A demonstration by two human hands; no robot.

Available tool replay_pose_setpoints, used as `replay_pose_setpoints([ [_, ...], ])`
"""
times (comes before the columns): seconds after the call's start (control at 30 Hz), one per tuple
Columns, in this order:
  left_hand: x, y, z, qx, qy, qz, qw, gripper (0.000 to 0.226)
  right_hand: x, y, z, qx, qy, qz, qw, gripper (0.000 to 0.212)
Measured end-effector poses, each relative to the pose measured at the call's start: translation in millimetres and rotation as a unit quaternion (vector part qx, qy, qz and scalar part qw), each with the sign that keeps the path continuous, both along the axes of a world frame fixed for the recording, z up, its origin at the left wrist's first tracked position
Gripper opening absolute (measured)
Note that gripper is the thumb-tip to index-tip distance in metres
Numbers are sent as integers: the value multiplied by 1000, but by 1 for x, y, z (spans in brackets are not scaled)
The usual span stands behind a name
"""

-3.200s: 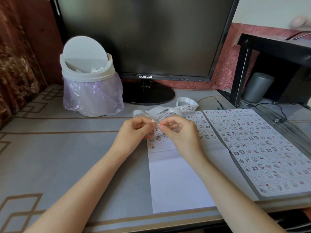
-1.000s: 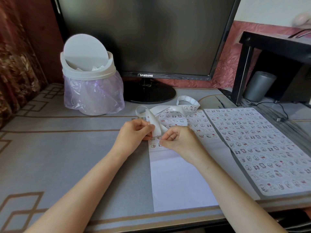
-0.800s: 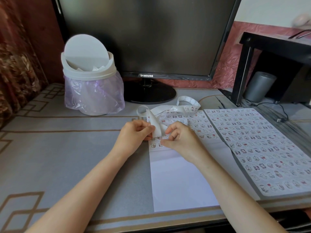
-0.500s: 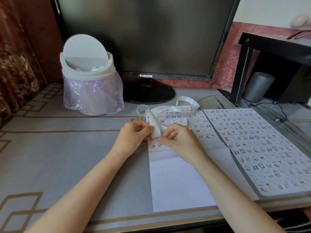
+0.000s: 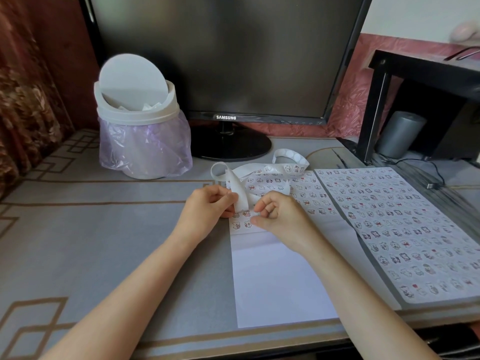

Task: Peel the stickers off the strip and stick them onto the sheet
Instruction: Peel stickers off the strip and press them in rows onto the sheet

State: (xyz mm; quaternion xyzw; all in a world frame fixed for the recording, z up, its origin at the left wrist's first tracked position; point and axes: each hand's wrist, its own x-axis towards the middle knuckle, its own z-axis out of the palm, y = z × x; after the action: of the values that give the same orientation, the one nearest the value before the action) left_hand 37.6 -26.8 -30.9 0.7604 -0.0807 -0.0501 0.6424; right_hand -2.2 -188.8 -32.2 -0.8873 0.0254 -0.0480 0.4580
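A white sticker strip (image 5: 262, 169) loops over the top of the white sheet (image 5: 275, 281), whose upper part carries several rows of small cartoon stickers. My left hand (image 5: 207, 207) pinches the strip's loose end between thumb and forefinger, just above the sheet's left edge. My right hand (image 5: 281, 216) is right beside it with its fingers curled and its thumb low over the lowest sticker row. No sticker shows between its fingertips.
A second sheet (image 5: 405, 229) full of stickers lies to the right. A white swing-lid bin (image 5: 140, 120) with a purple liner stands back left, a monitor (image 5: 220, 61) behind. A black shelf (image 5: 426, 71), a grey cylinder (image 5: 400, 133) and a cable are at the right.
My right hand lifted from the sheet's lowest sticker row and moved up towards the strip end. My left hand has kept its pinch on the strip.
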Motion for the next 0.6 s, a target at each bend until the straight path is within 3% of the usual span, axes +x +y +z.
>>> replay_pose_setpoints([
  [0.17, -2, 0, 4, -30, -16, -2, 999, 17, -3, 3, 5, 55, -58, 4, 997, 14],
  [0.3, -3, 0, 7, -44, -46, 0, 998, 22, -5, 11, 12, 25, -124, 4, 992, 8],
  [0.6, -5, -2, 11, -88, -16, -28, 996, 25, -2, 11, 12, 82, -144, 3, 986, 16],
])
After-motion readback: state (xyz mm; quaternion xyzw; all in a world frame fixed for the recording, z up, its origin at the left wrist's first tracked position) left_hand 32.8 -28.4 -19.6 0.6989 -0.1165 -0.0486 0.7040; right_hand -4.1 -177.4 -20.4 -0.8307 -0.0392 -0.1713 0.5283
